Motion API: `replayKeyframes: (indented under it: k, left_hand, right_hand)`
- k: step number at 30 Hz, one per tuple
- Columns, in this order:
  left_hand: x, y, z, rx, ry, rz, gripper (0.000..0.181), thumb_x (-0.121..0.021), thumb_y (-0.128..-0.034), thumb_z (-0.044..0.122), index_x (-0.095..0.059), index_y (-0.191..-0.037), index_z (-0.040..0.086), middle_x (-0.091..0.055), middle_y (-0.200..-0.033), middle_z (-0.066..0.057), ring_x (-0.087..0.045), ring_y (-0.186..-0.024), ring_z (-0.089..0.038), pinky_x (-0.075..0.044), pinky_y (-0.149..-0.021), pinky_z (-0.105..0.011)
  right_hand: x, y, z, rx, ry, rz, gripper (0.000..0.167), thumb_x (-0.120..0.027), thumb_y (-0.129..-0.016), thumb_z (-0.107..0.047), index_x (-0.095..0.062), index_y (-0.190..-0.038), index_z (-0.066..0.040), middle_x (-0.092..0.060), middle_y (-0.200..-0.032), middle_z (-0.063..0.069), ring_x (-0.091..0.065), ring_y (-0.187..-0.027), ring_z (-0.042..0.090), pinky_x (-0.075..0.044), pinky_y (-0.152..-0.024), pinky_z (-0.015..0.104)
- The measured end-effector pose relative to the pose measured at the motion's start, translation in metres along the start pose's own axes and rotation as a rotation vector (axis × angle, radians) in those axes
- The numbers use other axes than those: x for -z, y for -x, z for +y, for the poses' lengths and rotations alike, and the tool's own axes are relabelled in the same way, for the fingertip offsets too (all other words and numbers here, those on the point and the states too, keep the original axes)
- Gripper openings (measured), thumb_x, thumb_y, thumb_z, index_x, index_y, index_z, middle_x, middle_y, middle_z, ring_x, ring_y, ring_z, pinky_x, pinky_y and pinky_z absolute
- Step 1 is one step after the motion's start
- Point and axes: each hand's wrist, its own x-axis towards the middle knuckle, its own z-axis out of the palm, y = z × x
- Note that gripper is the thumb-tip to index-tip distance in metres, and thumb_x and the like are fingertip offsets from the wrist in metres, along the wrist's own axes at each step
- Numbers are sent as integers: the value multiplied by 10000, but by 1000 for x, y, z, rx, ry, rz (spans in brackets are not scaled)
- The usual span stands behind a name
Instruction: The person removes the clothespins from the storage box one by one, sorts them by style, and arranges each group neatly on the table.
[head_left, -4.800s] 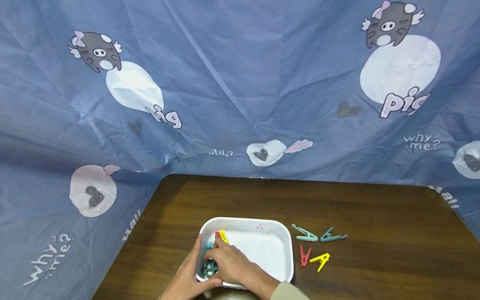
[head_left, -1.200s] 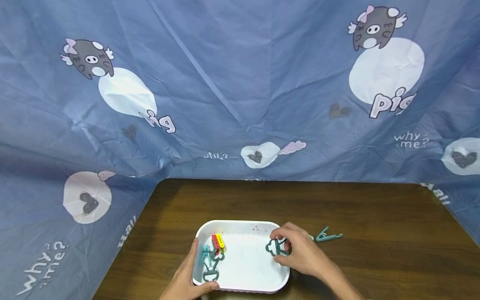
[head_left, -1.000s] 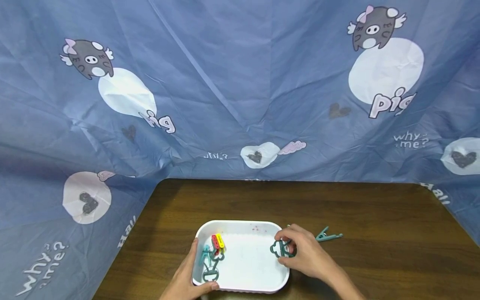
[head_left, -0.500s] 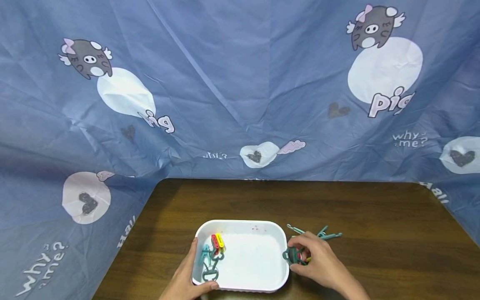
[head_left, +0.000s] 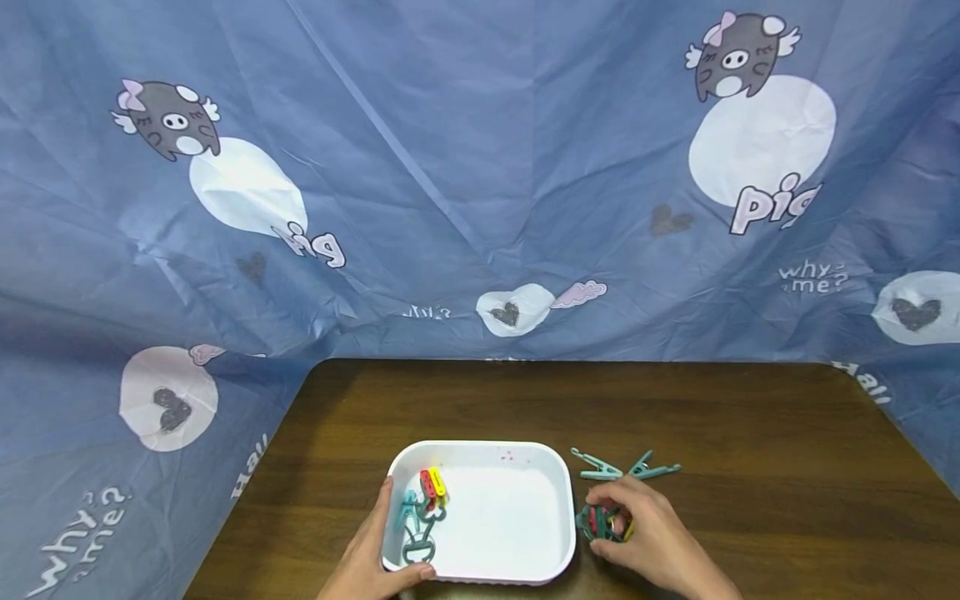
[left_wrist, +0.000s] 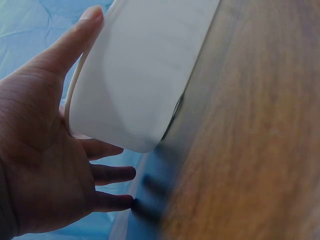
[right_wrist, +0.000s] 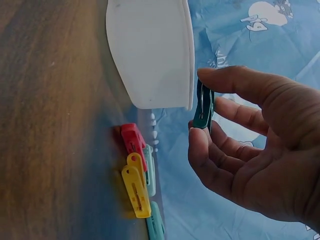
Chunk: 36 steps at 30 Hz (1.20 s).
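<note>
A white plastic tray [head_left: 480,581] stands on the table. My left hand [head_left: 367,554] rests at its front left corner, thumb along the front rim and straight fingers along the left side; the left wrist view shows these fingers spread. My right hand [head_left: 648,533], just right of the tray, pinches a dark green clip [right_wrist: 204,107] between thumb and fingertips, above the table. Under it lie a red clothespin [right_wrist: 132,140] and a yellow clothespin [right_wrist: 135,187], partly hidden by the hand in the head view. Two pale green clothespins [head_left: 597,467] lie just behind the hand.
Inside the tray's left end lie a red clip [head_left: 427,483], a yellow clip [head_left: 438,481], a light teal clip [head_left: 407,508] and dark green clips [head_left: 418,550]. A blue printed cloth [head_left: 480,167] hangs behind the brown wooden table [head_left: 712,417].
The right hand reached into the tray's left end, then carried the dark green clip right, over the right rim, to above the red and yellow clothespins. The left hand stays at the tray's corner.
</note>
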Motion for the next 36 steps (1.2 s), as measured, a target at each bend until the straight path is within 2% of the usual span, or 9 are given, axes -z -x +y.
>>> replayKeyframes:
  k: [7,10,13,21,24,31,36]
  left_hand:
    - [-3,2,-3,-72,-34,35,1270,-895,-697,414,-97,-1606,26,-320,-1594,-298,-394,-1421,-478,-403,-1096,-618]
    - [-4,2,-3,-99,-48,52,1262,-894,-695,408,-110,-1599,6,-342,-1581,-301,-413,-1406,-477,-415,-1084,-620]
    - [-4,2,-3,-100,-38,47,1256,-888,-704,413,-105,-1602,15,-339,-1583,-301,-408,-1407,-484,-411,-1084,-628]
    - [-4,4,-5,-157,-88,88,1244,-891,-699,421,-143,-1583,-32,-376,-1555,-316,-446,-1379,-483,-439,-1057,-618]
    - [-3,4,-4,-158,-96,92,1241,-892,-697,424,-150,-1583,-29,-388,-1549,-314,-455,-1372,-483,-446,-1050,-617]
    - [-2,3,-3,-117,-91,71,1257,-895,-692,433,-134,-1592,-6,-397,-1548,-305,-460,-1370,-481,-441,-1055,-622]
    - [-2,3,-3,-130,-88,73,1252,-896,-695,422,-137,-1588,-20,-385,-1555,-306,-450,-1381,-475,-437,-1064,-616]
  right_hand:
    - [-2,8,4,-5,9,23,419,-893,-635,-44,-701,-995,-139,-653,-984,-28,-500,-678,-77,-470,-581,166]
    - [-1,10,4,-40,22,6,415,-895,-642,-64,-706,-1002,-149,-638,-967,-42,-489,-677,-81,-463,-587,166]
    - [0,12,6,-67,17,-28,417,-897,-655,-80,-705,-1017,-160,-623,-956,-42,-483,-672,-74,-454,-586,165]
    - [-1,16,10,-61,30,-79,408,-891,-672,-78,-701,-1028,-138,-589,-948,-38,-456,-666,-70,-428,-575,160]
    - [-3,17,11,-55,35,-80,391,-885,-669,-69,-700,-1007,-140,-581,-941,-49,-448,-656,-75,-419,-576,156]
    - [-7,19,13,15,97,-43,417,-905,-630,-86,-693,-974,-188,-565,-895,-95,-425,-688,-82,-395,-605,166]
    - [-8,20,15,3,126,-75,413,-915,-638,-148,-697,-985,-197,-566,-909,-103,-425,-741,-69,-401,-637,183]
